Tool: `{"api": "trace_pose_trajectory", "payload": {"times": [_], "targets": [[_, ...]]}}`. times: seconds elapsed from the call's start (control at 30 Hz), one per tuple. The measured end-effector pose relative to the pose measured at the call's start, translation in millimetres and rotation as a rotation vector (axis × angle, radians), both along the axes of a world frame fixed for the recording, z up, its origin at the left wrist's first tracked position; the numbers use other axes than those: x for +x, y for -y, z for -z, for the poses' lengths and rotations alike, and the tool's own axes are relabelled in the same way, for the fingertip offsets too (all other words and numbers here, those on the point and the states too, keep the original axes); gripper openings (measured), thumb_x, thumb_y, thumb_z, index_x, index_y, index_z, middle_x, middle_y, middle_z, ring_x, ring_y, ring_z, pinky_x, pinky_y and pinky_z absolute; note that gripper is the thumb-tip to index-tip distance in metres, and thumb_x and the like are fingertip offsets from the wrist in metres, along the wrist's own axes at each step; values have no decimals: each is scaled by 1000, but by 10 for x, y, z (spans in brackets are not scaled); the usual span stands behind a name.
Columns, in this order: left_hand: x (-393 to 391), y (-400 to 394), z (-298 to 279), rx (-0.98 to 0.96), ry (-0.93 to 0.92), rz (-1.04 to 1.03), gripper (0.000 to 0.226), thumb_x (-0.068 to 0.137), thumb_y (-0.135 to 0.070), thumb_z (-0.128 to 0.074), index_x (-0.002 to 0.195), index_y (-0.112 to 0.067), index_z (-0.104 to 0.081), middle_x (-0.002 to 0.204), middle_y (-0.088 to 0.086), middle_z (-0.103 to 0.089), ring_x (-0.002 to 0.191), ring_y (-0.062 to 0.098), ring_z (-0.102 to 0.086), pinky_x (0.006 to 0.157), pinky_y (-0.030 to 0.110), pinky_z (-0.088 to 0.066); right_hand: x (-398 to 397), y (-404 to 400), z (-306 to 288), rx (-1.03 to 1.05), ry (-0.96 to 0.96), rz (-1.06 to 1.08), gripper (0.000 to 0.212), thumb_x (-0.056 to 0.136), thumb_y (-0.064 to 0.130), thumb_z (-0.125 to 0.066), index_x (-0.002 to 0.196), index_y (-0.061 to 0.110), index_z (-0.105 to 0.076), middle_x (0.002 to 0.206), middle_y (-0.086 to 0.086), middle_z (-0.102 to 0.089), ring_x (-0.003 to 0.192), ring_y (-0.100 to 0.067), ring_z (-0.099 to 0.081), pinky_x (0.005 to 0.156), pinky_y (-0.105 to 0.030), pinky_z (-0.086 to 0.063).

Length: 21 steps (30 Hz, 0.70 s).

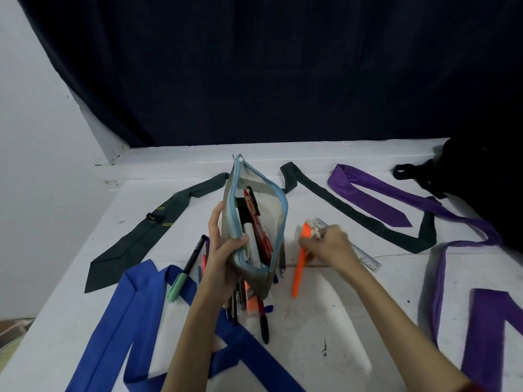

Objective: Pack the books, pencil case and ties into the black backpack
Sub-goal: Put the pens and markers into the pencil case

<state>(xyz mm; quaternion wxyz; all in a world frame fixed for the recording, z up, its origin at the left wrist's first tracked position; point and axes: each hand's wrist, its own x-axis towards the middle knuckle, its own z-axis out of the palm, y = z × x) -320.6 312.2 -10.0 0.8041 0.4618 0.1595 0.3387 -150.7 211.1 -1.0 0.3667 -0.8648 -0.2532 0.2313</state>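
My left hand [223, 250] grips a grey pencil case [271, 210] with a light blue zip, held upright and open, with pens and a red item inside. Just to its right, my right hand [328, 244] closes its fingers on an orange highlighter [300, 273] and a clear ruler [365, 257] on the white table [325, 321]. Loose pens [249, 306] lie under the case, and a green-capped marker [186, 270] lies to its left. Ties are spread on the table: a dark green tie [141, 236], a second dark green tie [353, 216], a blue tie [135, 321] and purple ties [376, 199]. The black backpack [481, 176] sits at the far right.
A dark curtain [283, 66] hangs behind the table. A white wall [34, 137] stands to the left. The table's left edge drops off near the dark green tie. No books are in view.
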Motion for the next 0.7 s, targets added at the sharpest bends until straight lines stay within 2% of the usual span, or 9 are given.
{"api": "trace_pose_trajectory", "payload": {"times": [0.07,0.13,0.23,0.3,0.4,0.47,0.53,0.6,0.7], "targets": [[14,10,7,6,-11,11,84,58,-17,-69,133,-42,-41,120,2,-59,105,29,-59,70,39,-55,62,68,-308,242,-1,105,23,80,14,-64,58,6,-59,55,-2,-66,50,-8,-61,51,-14,-45],[37,32,7,12,-18,23,85,57,-18,-69,133,-42,-39,125,6,-53,107,31,-56,71,39,-55,100,132,-622,427,58,171,19,78,12,-63,64,-1,-61,61,-8,-69,52,-10,-63,56,-16,-49],[74,76,10,32,-21,44,91,56,-20,-69,138,-39,-34,125,6,-54,103,28,-60,70,37,-55,29,163,-962,612,142,143,15,77,11,-62,69,-2,-61,53,1,-65,60,-21,-67,68,-33,-57],[96,102,19,38,-13,53,92,56,-19,-69,139,-37,-34,120,3,-58,98,25,-63,69,36,-55,-116,130,-1096,664,174,76,13,78,11,-64,71,1,-61,58,-2,-66,66,-28,-68,70,-42,-58],[122,139,20,69,-28,65,91,57,-21,-68,139,-38,-32,120,0,-58,98,23,-65,71,36,-55,-292,5,-1103,549,258,-53,14,80,16,-65,74,4,-60,66,-12,-68,65,-29,-67,64,-41,-57],[133,152,21,77,-29,66,91,57,-21,-69,138,-38,-33,119,-1,-60,98,23,-65,72,37,-56,-348,-55,-1060,384,237,-186,13,83,19,-64,76,8,-60,65,-9,-69,55,-13,-65,54,-29,-53],[135,152,22,75,-30,75,92,57,-20,-69,139,-38,-32,124,6,-55,100,25,-64,74,38,-56,-363,-75,-997,216,197,-306,12,87,21,-61,79,12,-59,65,-4,-69,41,2,-52,45,-16,-40],[127,144,19,78,-35,76,93,58,-21,-69,140,-37,-30,129,11,-49,99,25,-64,72,37,-56,-356,-78,-963,158,186,-329,14,91,22,-57,82,12,-60,69,-6,-70,40,1,-48,47,-18,-38],[121,133,23,76,-25,70,91,57,-21,-69,139,-37,-31,132,12,-47,98,23,-65,72,36,-56,-365,-88,-998,257,24,-294,10,95,13,-52,90,9,-60,68,-8,-69,41,-8,-52,46,-21,-44]]}}
